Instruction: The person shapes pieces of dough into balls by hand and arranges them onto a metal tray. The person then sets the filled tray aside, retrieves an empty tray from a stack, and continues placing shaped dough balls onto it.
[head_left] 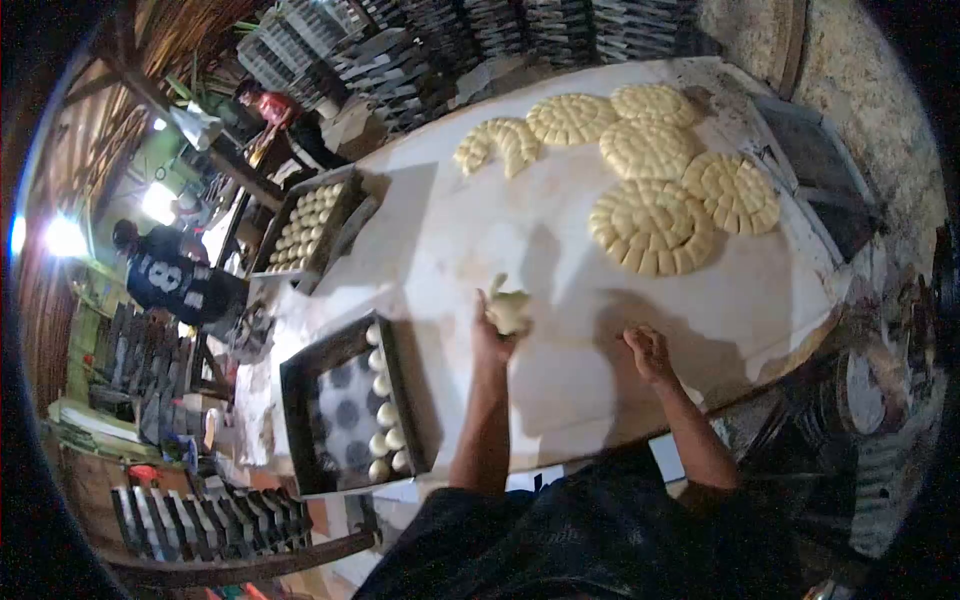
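Observation:
A pale piece of dough [508, 311] is in my left hand [492, 335], raised over the floured table [470, 235]. My right hand [649, 352] is to the right of it with the fingers curled; whether anything is inside them is too small to tell. Beyond my hands, several coils of cut dough [652, 227] lie on the table. Left of my left hand stands a dark tray [291, 420], lined with a spotted sheet, with dough balls [388, 414] along its right side.
Another tray [345, 222] full of dough balls stands at the far left of the table. Two people [165, 280] are beyond the left side. A dark framed panel [815, 165] lies at the right edge. Stacked trays [480, 40] fill the background.

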